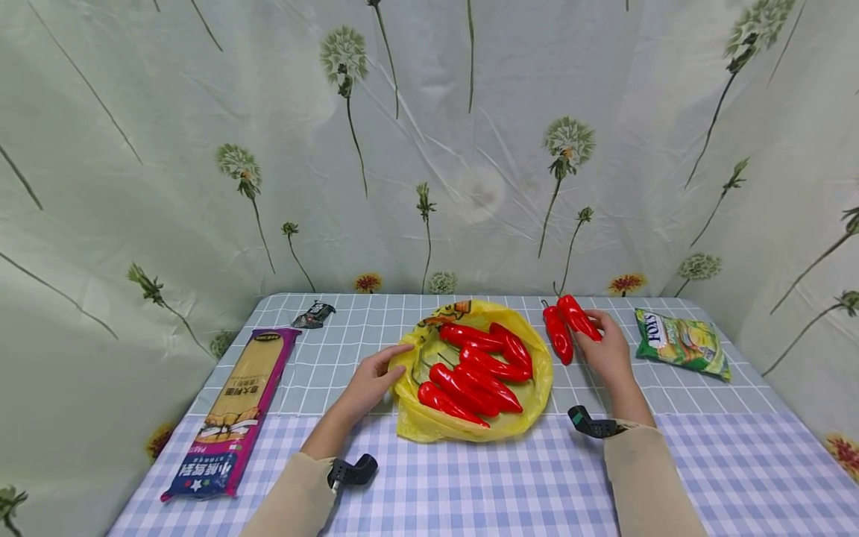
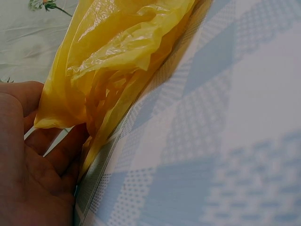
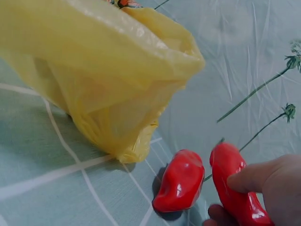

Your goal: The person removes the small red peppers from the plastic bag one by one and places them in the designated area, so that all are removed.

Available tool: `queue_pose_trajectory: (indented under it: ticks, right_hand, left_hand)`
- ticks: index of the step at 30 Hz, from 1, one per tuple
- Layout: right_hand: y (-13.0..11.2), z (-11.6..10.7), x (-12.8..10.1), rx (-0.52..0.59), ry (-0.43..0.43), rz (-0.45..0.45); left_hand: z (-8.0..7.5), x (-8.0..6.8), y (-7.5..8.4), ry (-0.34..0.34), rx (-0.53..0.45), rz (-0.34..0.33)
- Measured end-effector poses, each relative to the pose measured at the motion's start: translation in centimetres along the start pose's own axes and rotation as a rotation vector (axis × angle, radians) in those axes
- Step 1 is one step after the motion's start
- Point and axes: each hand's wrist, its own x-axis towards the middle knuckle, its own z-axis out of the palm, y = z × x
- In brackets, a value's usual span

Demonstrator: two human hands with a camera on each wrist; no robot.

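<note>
a person's two arms in tan sleeves reach up from the bottom of the head view across a checked table (image 1: 470, 477). in the middle of the frame lies a yellow bag (image 1: 537, 388), spread open, with several red peppers (image 1: 473, 369) piled inside it.

the left hand (image 1: 371, 384), just left of centre, rests at the bag's left edge. its fingers are fairly straight and touch the plastic; in the left wrist view the hand (image 2: 28, 165) sits at the lower left with the bag (image 2: 117, 61) crumpled against the fingers, not clearly pinched.

the right hand (image 1: 607, 350), right of centre, grasps a pepper (image 1: 579, 317) just beyond the bag's upper right rim. the right wrist view shows the thumb (image 3: 254, 176) pressed over this pepper (image 3: 235, 188) at the lower right, fingers curled beneath it. a second pepper (image 1: 558, 334) lies on the table between the held one and the bag, just beside both; in the wrist view this second pepper (image 3: 181, 181) lies flat on the cloth, below the bag (image 3: 103, 75).

at the left of the head view lies a long purple pasta packet (image 1: 235, 410). a small dark wrapper (image 1: 314, 314) sits above it near the table's far edge. at the right lies a green snack packet (image 1: 681, 341). a pale curtain (image 1: 429, 149) printed with dandelions fills the upper half of the frame.
</note>
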Motion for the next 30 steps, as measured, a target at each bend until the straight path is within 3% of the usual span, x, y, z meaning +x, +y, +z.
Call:
queue_pose_trajectory:
  ticks: [18, 30]
  right_hand:
    - [1.3, 0.3, 0.3, -0.044, 0.062, 0.053]
    - [1.0, 0.3, 0.1, -0.143, 0.011, 0.029]
  left_hand:
    - [-0.1, 0.0, 0.0, 0.000, 0.011, 0.006]
    - [0.0, 0.1, 0.0, 0.003, 0.019, -0.003]
